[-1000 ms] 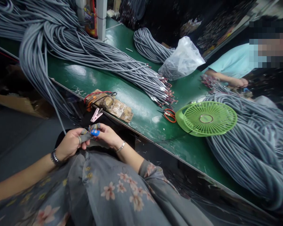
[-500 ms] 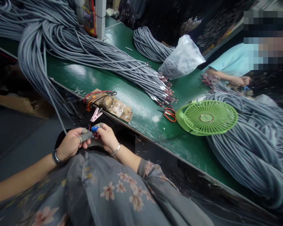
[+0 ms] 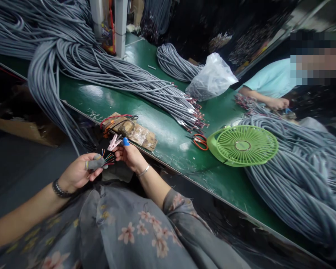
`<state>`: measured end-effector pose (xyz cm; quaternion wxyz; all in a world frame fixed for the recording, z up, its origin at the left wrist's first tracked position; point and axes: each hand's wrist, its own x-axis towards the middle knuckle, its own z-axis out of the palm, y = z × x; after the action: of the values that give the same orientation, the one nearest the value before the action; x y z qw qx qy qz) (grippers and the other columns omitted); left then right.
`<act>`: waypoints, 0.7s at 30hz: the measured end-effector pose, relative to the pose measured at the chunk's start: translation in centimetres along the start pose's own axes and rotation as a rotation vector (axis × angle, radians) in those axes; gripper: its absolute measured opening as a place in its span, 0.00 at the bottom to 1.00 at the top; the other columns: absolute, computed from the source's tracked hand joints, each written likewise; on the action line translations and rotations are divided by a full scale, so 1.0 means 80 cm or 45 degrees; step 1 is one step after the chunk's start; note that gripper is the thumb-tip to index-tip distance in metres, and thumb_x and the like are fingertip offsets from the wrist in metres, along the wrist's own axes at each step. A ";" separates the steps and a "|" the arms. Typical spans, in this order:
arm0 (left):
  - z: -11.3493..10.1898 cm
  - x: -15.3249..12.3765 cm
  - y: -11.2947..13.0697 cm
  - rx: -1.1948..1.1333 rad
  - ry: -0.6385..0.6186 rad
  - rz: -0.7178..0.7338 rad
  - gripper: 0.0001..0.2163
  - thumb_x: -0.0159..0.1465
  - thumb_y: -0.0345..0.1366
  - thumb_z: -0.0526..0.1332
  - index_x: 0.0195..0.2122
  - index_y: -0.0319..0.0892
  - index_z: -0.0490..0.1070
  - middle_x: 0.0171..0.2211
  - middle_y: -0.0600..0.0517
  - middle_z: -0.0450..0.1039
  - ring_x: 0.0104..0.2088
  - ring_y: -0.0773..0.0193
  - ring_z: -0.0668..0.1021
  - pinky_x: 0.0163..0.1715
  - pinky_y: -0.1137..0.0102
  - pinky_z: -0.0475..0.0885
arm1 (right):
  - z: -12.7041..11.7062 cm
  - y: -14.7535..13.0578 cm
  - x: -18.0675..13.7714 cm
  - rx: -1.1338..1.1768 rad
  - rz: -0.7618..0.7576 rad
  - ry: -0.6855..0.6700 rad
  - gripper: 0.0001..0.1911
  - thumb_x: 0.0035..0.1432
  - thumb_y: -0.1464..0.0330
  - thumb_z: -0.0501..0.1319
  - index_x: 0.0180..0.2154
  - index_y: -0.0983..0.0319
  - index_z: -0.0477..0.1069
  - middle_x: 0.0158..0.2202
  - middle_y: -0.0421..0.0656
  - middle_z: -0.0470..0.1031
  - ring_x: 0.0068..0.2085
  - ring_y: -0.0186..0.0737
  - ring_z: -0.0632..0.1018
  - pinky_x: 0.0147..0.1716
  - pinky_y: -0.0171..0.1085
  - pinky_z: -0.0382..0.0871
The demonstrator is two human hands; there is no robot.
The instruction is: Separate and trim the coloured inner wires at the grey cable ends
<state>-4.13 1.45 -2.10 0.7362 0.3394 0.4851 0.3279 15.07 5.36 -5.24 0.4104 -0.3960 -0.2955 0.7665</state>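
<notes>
My left hand (image 3: 82, 170), in grey finger covers, pinches the end of a grey cable (image 3: 73, 145). From its fingertips several thin coloured wires (image 3: 108, 158) fan out toward my right hand. At the table edge, my right hand (image 3: 131, 155), with a blue cover on the thumb, has its fingers at a pink clothespin (image 3: 114, 142). Thumb and forefinger meet around the clip's right end; the exact contact is partly hidden. Just behind the clip lies a wooden board (image 3: 141, 136) wrapped in clear tape, with red and black leads at its left end.
Long grey cable bundles (image 3: 106, 69) cover the back left of the green table (image 3: 168, 149). A green fan (image 3: 242, 145), orange-handled scissors (image 3: 200, 142) and a plastic bag (image 3: 211, 76) stand farther right. Another person's hand (image 3: 280, 103) works beside more cables (image 3: 294, 179).
My right hand has left the wire ends and moved up to the clothespin. My left hand has shifted slightly left and down, and the wires now spread apart. The view has tilted a little.
</notes>
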 end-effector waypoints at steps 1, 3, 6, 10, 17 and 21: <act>-0.002 0.002 0.002 -0.012 -0.049 -0.023 0.20 0.39 0.46 0.82 0.21 0.40 0.76 0.13 0.54 0.70 0.11 0.75 0.63 0.10 0.79 0.55 | 0.002 0.001 0.004 -0.026 -0.053 -0.015 0.28 0.64 0.42 0.67 0.32 0.61 0.76 0.30 0.40 0.79 0.25 0.30 0.71 0.26 0.31 0.68; -0.006 0.007 0.006 -0.039 -0.166 -0.069 0.20 0.39 0.47 0.83 0.21 0.40 0.78 0.13 0.54 0.70 0.10 0.76 0.62 0.09 0.80 0.53 | 0.004 0.006 0.010 -0.077 -0.213 0.039 0.28 0.61 0.42 0.69 0.30 0.61 0.76 0.27 0.38 0.77 0.25 0.31 0.70 0.26 0.32 0.67; -0.009 0.014 0.014 -0.109 -0.321 -0.106 0.20 0.40 0.47 0.84 0.21 0.40 0.80 0.11 0.56 0.65 0.10 0.77 0.59 0.08 0.80 0.51 | 0.007 0.020 0.017 -0.146 -0.433 0.241 0.29 0.59 0.41 0.69 0.26 0.60 0.73 0.23 0.36 0.73 0.24 0.31 0.69 0.27 0.33 0.65; -0.012 0.027 0.019 -0.174 -0.432 -0.125 0.18 0.43 0.45 0.84 0.23 0.39 0.82 0.09 0.57 0.63 0.09 0.78 0.57 0.09 0.81 0.51 | 0.012 0.029 0.021 -0.012 -0.323 0.172 0.30 0.62 0.38 0.66 0.30 0.60 0.76 0.24 0.38 0.73 0.27 0.35 0.73 0.31 0.34 0.71; -0.020 0.043 0.006 -0.266 -0.554 -0.128 0.13 0.49 0.40 0.81 0.26 0.37 0.82 0.10 0.56 0.65 0.09 0.78 0.58 0.11 0.80 0.56 | 0.029 0.019 0.023 0.380 -0.127 0.121 0.25 0.63 0.46 0.70 0.32 0.62 0.78 0.27 0.40 0.77 0.28 0.34 0.75 0.31 0.32 0.74; -0.024 0.045 -0.002 -0.280 -0.585 -0.153 0.11 0.53 0.38 0.79 0.27 0.37 0.81 0.11 0.56 0.65 0.09 0.78 0.58 0.11 0.81 0.55 | 0.033 0.019 0.023 0.419 -0.124 0.178 0.23 0.64 0.48 0.71 0.34 0.62 0.79 0.28 0.41 0.77 0.30 0.35 0.76 0.32 0.33 0.75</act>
<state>-4.75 4.66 -4.55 0.8778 0.2932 0.2859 0.2486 11.57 5.90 -5.73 0.5257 -0.3610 -0.1556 0.7544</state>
